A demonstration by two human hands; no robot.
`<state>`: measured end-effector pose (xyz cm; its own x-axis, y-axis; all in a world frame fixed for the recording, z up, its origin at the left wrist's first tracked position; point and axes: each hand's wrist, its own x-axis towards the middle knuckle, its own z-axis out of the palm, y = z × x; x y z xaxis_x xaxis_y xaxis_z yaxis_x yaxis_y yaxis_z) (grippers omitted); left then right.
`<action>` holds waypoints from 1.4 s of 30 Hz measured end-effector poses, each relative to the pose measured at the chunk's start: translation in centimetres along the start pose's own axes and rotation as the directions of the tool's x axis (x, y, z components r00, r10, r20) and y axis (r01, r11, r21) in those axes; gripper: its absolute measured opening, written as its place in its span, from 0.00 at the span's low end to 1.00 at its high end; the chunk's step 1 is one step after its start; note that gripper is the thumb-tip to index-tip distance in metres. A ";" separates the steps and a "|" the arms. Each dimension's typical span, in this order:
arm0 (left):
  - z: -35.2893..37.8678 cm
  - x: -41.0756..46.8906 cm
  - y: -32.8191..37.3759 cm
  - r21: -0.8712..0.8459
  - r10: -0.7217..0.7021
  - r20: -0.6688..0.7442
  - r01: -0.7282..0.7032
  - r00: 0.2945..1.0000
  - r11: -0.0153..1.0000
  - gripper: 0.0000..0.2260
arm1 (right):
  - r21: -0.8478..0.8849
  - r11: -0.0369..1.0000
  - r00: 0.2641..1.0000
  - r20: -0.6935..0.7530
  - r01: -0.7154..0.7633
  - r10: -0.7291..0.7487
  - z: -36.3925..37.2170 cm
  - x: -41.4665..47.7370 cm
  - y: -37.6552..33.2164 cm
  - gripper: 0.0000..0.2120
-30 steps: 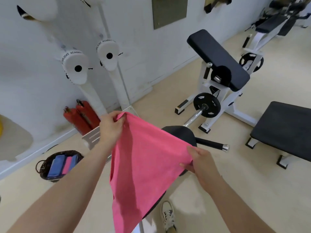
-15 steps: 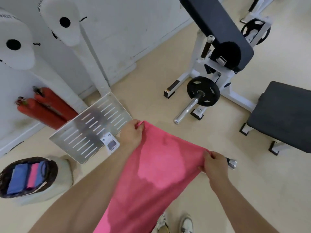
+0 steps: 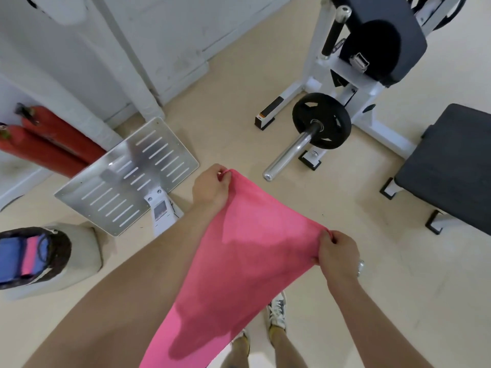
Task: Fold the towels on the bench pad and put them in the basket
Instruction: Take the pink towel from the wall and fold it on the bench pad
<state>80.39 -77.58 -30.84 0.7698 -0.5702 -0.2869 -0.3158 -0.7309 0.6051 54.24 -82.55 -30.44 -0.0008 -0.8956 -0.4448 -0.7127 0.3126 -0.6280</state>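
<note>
My left hand (image 3: 211, 188) and right hand (image 3: 336, 252) each pinch a top corner of the soft, limp pink terry towel (image 3: 247, 251); corners suit it.

One view only: a wide-angle cam on your head, pitched steeply down and slightly forward. Your forearms come in from the bottom edge. Left hand (image 3: 211, 188), right hand (image 3: 336, 252) and the towel (image 3: 247, 256) sit close under the lens. Your shoes (image 3: 277, 312) are at the bottom, the floor (image 3: 239, 107) fills most of the frame, and the wall (image 3: 172, 27) runs along the top left.
</note>
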 end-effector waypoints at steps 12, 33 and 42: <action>-0.6 -18.0 -2.8 0.344 0.171 0.229 -0.244 0.958 0.907 0.22 | -0.352 0.353 0.495 0.528 0.867 -0.690 0.7 -4.5 -3.4 0.24; -9.5 -25.0 -11.1 0.141 -0.192 -0.131 0.210 0.973 0.968 0.14 | -0.463 -0.050 0.376 0.773 0.885 -0.511 5.4 -6.7 -11.2 0.11; -14.3 -32.6 -24.4 -0.219 -0.662 -0.201 0.626 0.722 0.749 0.13 | 0.050 0.169 0.027 0.903 0.984 -0.428 12.3 -21.1 -9.5 0.18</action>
<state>70.93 -35.78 -25.66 0.8763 0.1473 -0.4588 0.3665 -0.8219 0.4361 69.64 -62.69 -22.95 0.9388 0.1275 -0.3199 -0.0858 -0.8130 -0.5759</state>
